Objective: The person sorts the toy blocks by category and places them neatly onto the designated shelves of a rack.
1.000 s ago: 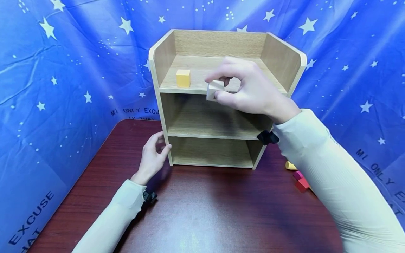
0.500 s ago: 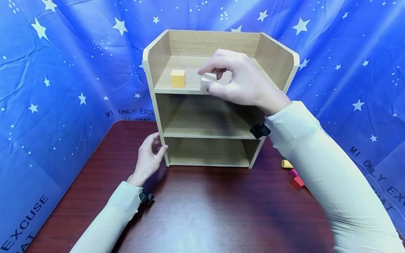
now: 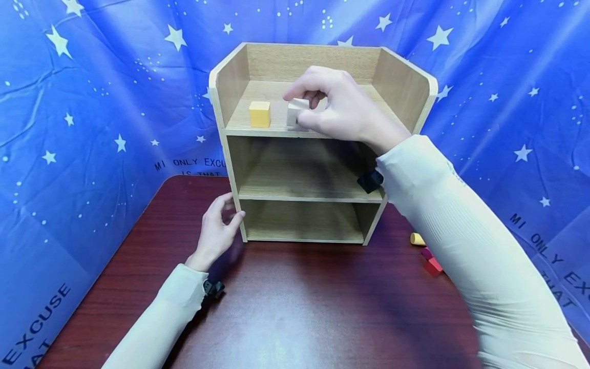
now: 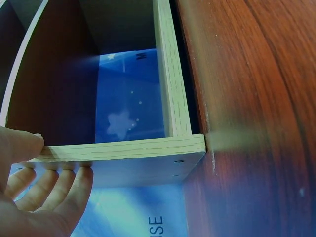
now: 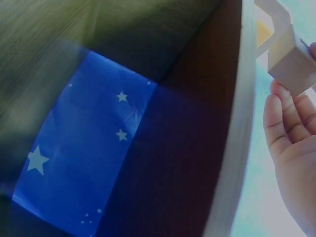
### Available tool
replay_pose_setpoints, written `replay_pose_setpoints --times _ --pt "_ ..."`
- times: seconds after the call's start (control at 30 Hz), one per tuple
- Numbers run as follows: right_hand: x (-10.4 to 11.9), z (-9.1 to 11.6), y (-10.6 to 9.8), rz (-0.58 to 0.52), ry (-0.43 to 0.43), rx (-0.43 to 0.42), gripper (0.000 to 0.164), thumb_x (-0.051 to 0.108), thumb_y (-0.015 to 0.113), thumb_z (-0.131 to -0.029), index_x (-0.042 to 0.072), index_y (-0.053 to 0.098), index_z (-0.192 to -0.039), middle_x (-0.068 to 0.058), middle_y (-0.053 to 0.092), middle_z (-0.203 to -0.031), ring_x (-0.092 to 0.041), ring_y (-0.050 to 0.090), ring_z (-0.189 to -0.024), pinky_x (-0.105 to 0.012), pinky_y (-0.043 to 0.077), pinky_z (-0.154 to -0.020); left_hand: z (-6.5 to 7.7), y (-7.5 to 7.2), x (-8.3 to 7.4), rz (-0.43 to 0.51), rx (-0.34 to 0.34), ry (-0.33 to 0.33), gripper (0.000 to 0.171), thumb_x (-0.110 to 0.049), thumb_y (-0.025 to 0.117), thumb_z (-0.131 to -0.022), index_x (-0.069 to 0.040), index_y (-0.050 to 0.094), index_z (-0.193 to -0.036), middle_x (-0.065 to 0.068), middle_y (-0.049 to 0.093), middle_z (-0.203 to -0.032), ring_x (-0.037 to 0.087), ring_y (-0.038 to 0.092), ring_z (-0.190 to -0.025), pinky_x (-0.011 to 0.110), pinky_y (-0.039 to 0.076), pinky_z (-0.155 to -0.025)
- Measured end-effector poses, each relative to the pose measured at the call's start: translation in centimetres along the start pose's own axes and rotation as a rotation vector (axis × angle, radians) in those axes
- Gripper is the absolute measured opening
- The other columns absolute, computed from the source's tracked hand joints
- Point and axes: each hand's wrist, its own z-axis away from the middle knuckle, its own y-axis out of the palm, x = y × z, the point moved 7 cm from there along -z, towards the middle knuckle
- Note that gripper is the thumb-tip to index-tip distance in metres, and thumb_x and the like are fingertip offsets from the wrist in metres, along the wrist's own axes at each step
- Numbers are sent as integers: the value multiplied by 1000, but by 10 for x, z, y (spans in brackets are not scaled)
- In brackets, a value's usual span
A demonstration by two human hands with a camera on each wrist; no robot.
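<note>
My right hand (image 3: 343, 107) pinches a pale wooden block (image 3: 296, 110) between thumb and fingers at the front of the top shelf. Whether the block touches the board I cannot tell. To its left, a yellow cube (image 3: 260, 114) sits on that shelf, apart from it. In the right wrist view the pale block (image 5: 290, 61) shows above the fingers. My left hand (image 3: 215, 230) holds the left side panel of the wooden shelf unit (image 3: 304, 198) low down. Seen from the left wrist, the thumb lies on the panel's front edge and the fingers (image 4: 74, 190) press its outer face.
Right of the unit, a yellow cylinder (image 3: 417, 239), a magenta piece (image 3: 426, 253) and a red block (image 3: 433, 267) lie on the dark red-brown table (image 3: 276, 307), partly behind the right sleeve. A blue star-printed cloth (image 3: 106, 102) hangs behind and at both sides.
My right hand has carried the pale block upward and inward, from in front of the shelf edge to over the top shelf. The left hand keeps its hold; the head view shifted slightly.
</note>
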Motion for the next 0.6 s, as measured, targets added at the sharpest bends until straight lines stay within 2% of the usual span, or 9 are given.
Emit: replay_pose_setpoints --times 0.27,0.6 --pt "-17 -4 4 16 75 29 28 3 61 -77 10 72 -103 3 57 -85 -10 50 -74 -22 43 -64 0 1 0 -20 4 -3 45 4 71 -81 0 56 -123 14 63 -106 24 64 -94 32 59 -76" --pt "-24 -8 14 24 111 80 27 7 61 -79 9 71 -104 2 57 -87 -8 51 -76 -24 46 -70 0 0 0 -19 3 -11 45 5 71 -81 0 56 -123 14 62 -106 24 64 -94 32 59 -77"
